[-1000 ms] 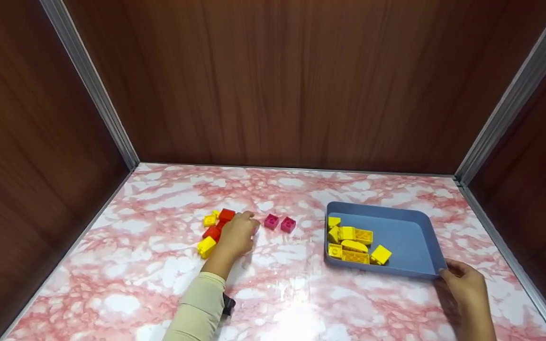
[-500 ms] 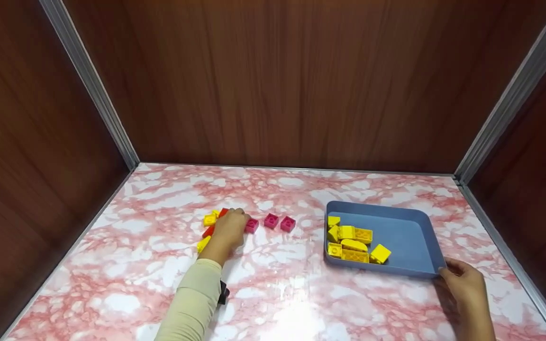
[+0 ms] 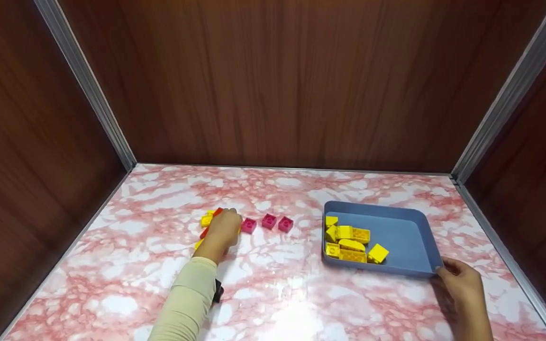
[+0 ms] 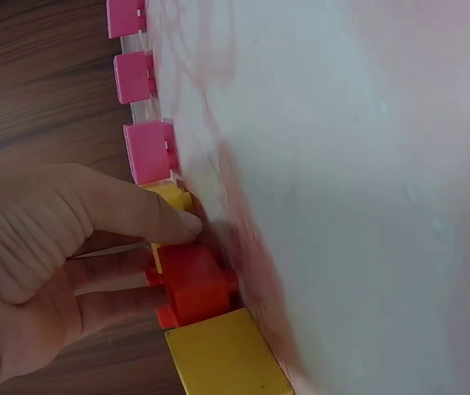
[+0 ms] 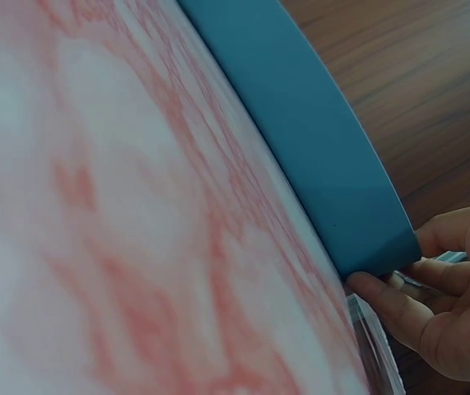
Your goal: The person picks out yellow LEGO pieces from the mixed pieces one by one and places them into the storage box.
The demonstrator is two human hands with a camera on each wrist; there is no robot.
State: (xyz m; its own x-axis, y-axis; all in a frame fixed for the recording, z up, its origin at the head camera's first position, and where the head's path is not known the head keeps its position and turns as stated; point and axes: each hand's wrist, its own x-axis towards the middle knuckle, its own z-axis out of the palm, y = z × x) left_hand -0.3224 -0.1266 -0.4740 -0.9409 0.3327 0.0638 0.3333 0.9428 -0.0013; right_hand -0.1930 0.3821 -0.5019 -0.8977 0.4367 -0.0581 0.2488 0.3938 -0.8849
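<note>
My left hand (image 3: 226,228) is over a small pile of red and yellow bricks, hiding most of it in the head view. In the left wrist view its thumb overlaps a yellow brick (image 4: 165,197); other fingers reach behind a red brick (image 4: 195,286). I cannot tell whether they grip either one. Another yellow brick (image 4: 230,355) lies closest to that camera. Right of this hand, three pink bricks, one of them the nearest pink brick (image 3: 248,225), stand in a loose row. My right hand (image 3: 462,283) pinches the near right corner of a blue-grey tray (image 3: 383,268).
Several yellow bricks (image 3: 352,255) lie in the left part of the tray. The marbled pink and white tabletop (image 3: 273,303) is bounded by a brown wood-grain panel (image 3: 296,85) at the back and others at both sides, with metal strips at the corners.
My left hand has moved left from the leftmost pink brick, uncovering it, to the red and yellow pile. My right hand stays at the tray's corner.
</note>
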